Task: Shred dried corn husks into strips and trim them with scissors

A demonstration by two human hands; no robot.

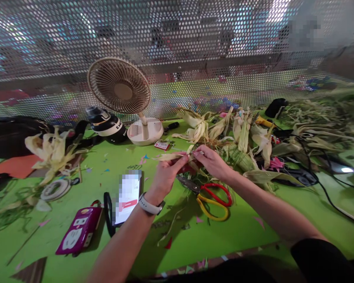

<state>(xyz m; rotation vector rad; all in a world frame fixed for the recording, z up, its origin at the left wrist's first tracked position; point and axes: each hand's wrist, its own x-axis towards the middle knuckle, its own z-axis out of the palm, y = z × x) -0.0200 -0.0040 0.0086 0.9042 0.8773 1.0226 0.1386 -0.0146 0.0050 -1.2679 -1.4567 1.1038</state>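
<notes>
Both my hands meet above the middle of the green table [242,232]. My left hand [167,173], with a white watch on the wrist, pinches a pale strip of corn husk [172,157] that sticks out to the left. My right hand [211,161] pinches the same husk strip from the right side; a small dark red piece shows just below the fingers. Directly under my hands lie scissors [211,195] with one red and one yellow handle, closed, blades pointing left.
A pile of corn husks [242,131] lies behind my hands, more husks [51,151] at the left. A beige desk fan [120,88] stands at the back, a phone [128,195] and purple power strip [79,230] at front left. Cables and a perforated metal screen [177,39] at right and rear.
</notes>
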